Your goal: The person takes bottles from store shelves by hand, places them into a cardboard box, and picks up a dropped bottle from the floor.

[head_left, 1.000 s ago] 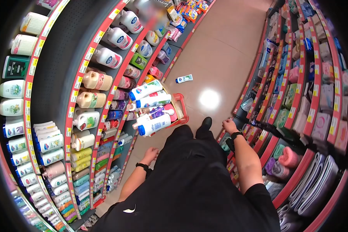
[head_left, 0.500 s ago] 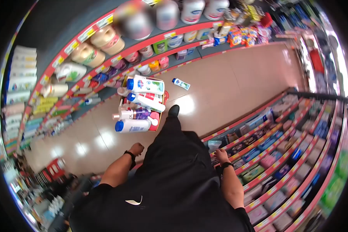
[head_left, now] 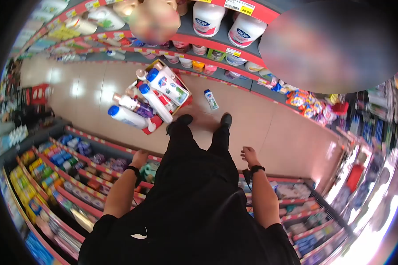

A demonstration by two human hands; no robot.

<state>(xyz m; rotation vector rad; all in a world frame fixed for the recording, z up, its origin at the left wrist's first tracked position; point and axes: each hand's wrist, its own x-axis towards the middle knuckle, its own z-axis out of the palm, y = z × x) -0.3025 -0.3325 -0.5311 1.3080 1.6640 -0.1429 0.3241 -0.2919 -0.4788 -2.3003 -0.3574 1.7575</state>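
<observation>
Body (head_left: 181, 198) turned; red bskt (head_left: 188, 100) — btls (head_left: 167, 87) inside

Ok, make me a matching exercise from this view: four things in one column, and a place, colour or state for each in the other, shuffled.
1. Shoes
2. Small bottle
3. Basket
4. Right hand

A. Filled with bottles
B. Bare, with a black wristband behind it
C. Dark
D. White and blue-capped, lying on the floor

Pairs: 1-C, 2-D, 3-A, 4-B.
</observation>
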